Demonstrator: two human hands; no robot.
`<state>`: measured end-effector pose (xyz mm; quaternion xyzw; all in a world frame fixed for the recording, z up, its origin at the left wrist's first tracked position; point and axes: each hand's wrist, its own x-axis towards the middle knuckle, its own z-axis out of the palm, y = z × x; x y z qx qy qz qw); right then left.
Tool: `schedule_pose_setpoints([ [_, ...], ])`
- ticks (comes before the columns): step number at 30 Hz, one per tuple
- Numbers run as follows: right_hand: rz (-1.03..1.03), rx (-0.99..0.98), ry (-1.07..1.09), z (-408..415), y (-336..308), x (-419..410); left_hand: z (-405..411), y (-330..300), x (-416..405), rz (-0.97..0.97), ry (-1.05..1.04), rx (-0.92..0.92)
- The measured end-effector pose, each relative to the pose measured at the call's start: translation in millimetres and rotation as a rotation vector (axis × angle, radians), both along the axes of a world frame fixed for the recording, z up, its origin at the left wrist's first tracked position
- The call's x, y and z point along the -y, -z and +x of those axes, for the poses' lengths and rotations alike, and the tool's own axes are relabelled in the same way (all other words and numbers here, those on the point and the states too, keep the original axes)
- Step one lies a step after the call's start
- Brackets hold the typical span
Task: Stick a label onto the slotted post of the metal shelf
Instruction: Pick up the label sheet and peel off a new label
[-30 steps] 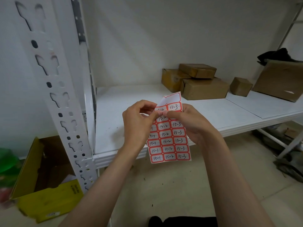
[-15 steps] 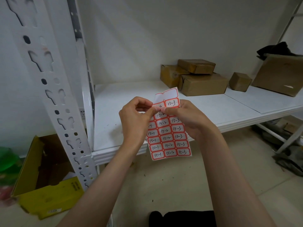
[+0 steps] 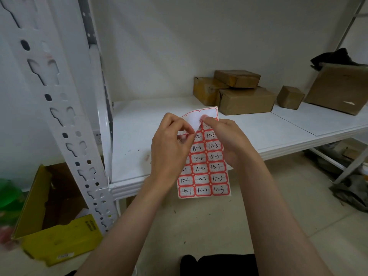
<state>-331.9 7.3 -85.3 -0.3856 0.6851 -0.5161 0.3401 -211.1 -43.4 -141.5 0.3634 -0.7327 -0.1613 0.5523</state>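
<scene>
Head view: left hand (image 3: 169, 144) pinches a label (image 3: 184, 136) off the sheet (image 3: 205, 172).
Right hand (image 3: 225, 140): grips sheet's top.
Slotted post (image 3: 59, 120): upright, left of frame, nearer left hand.

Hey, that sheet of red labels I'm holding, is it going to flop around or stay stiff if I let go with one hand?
Probably floppy: the label sheet looks paper-thin and its bare top strip already bends where the right hand pinches it. Likely very light, since fingertip pinches from the left hand and the right carry it. It may sag or curl.

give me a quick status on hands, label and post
Both hands pinching label sheet, one label mid-peel. Slotted post bare, off left. Nothing in the way.
</scene>
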Motion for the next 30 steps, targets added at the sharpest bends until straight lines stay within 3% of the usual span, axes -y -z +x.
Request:
schedule_pose_setpoints([
  [4, -0.025, 0.101, 0.128, 0, -2, -3, 0, -5, -4, -0.016, 0.050, -0.004],
  [7, -0.072, 0.213, 0.256, -7, 1, 1, 1, -11, -7, 0.158, 0.090, -0.173],
  [12, -0.140, 0.568, 0.510, -28, 11, 6, 9, -19, 2, 0.482, 0.142, -0.395],
  [18, -0.247, 0.854, 0.673, -46, 33, 11, 19, -26, 4, 0.541, 0.203, -0.512],
  [25, -0.238, 0.813, 0.779, -50, 41, 21, 23, -32, 5, 0.565, 0.238, -0.555],
  [28, -0.231, 0.688, 0.927, -48, 33, 26, 25, -35, 3, 0.565, 0.253, -0.534],
  [30, -0.346, 0.598, 0.898, -38, 21, 28, 27, -40, 1, 0.540, 0.258, -0.509],
])
